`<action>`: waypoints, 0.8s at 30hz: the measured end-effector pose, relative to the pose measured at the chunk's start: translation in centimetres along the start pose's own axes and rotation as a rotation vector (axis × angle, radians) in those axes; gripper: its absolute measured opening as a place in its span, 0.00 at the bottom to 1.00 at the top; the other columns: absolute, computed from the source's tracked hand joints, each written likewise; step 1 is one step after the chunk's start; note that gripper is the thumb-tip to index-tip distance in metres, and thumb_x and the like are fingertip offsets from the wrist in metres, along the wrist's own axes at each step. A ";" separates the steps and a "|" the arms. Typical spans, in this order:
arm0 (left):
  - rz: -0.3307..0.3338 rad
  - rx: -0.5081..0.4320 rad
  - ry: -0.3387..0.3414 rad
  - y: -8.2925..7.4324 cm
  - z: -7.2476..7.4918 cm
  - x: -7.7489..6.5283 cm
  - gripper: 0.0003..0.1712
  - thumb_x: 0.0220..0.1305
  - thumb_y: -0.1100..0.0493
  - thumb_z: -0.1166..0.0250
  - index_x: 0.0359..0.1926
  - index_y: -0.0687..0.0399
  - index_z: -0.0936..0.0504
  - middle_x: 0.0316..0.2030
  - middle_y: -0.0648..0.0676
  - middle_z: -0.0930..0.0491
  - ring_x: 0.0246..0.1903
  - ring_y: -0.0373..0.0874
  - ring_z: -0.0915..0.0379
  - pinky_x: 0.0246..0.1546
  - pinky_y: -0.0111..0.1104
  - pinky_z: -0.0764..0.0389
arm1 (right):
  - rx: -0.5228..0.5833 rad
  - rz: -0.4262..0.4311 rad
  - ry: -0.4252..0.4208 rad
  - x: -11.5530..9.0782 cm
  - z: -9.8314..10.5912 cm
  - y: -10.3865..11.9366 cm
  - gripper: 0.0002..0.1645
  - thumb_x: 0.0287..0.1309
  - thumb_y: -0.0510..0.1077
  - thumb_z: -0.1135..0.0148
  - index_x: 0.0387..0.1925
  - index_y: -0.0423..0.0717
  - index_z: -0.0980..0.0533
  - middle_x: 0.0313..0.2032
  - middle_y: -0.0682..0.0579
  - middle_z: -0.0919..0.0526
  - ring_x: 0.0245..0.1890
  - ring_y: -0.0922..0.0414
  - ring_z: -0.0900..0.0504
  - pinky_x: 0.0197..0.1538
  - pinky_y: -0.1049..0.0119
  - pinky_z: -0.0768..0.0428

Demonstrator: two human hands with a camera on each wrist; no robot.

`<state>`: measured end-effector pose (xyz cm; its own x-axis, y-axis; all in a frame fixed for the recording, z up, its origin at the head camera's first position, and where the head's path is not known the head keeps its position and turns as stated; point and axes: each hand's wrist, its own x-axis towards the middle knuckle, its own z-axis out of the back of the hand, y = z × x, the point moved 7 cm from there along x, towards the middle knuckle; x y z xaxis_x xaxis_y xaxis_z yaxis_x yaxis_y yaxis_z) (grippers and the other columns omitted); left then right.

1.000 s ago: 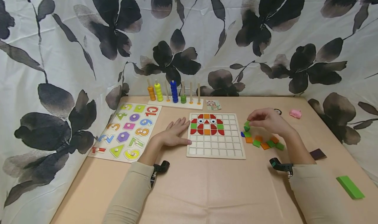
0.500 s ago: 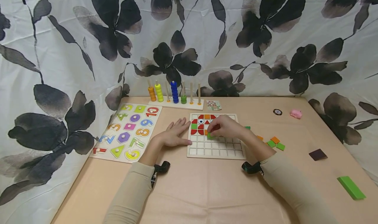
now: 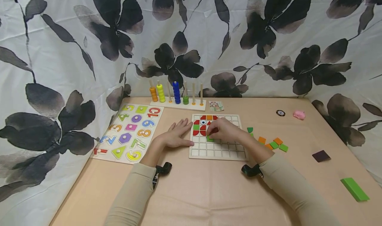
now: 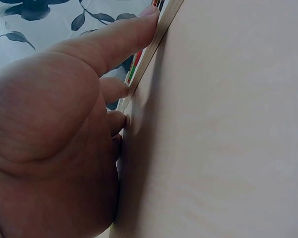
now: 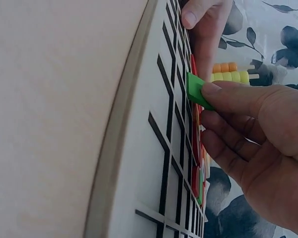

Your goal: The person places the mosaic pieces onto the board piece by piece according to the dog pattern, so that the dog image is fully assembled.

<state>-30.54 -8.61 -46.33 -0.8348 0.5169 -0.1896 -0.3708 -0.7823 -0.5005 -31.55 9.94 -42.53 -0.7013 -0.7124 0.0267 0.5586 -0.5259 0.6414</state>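
Over the white grid board, my right hand pinches a green tile between thumb and fingers. In the right wrist view the tile is tilted with one edge against the board, just below the pattern of red, orange and green tiles. The hand covers the pattern's right side in the head view. My left hand lies at the board's left side, fingers spread. Its thumb touches the board's edge, as the left wrist view also suggests.
Loose green and orange tiles lie right of the board. A number puzzle is at left, a peg bead counter and a small picture card behind. Farther right are a dark square, a green block and a pink object.
My right hand has moved left from the loose tiles onto the board with a green tile, then shifted slightly farther left. My left hand has stayed in place.
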 end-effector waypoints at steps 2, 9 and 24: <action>-0.001 -0.001 0.001 0.0 0.0 0.0 0.56 0.56 0.29 0.39 0.76 0.44 0.54 0.76 0.54 0.65 0.74 0.51 0.76 0.71 0.48 0.73 | -0.030 0.000 0.001 0.0 -0.1 0.0 0.08 0.51 0.40 0.28 0.36 0.50 0.14 0.34 0.58 0.15 0.34 0.60 0.22 0.39 0.67 0.20; -0.008 -0.008 -0.001 -0.1 0.0 0.0 0.55 0.56 0.31 0.39 0.76 0.45 0.54 0.76 0.55 0.65 0.74 0.52 0.76 0.71 0.49 0.72 | -0.147 0.016 0.014 -0.3 -0.5 0.5 0.08 0.51 0.41 0.28 0.37 0.50 0.14 0.32 0.60 0.16 0.31 0.62 0.23 0.37 0.67 0.21; -0.008 0.008 0.001 0.3 -0.3 -0.1 0.56 0.56 0.30 0.39 0.76 0.45 0.55 0.76 0.54 0.67 0.74 0.51 0.77 0.71 0.49 0.73 | 0.012 -0.189 -0.194 -12.9 9.2 -5.9 0.17 0.55 0.50 0.30 0.47 0.62 0.19 0.46 0.56 0.18 0.45 0.54 0.25 0.47 0.60 0.22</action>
<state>-30.44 -8.76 -46.73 -0.8311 0.5237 -0.1868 -0.3807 -0.7809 -0.4953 -29.89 26.46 -39.59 -0.8648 -0.4995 0.0511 0.4054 -0.6345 0.6581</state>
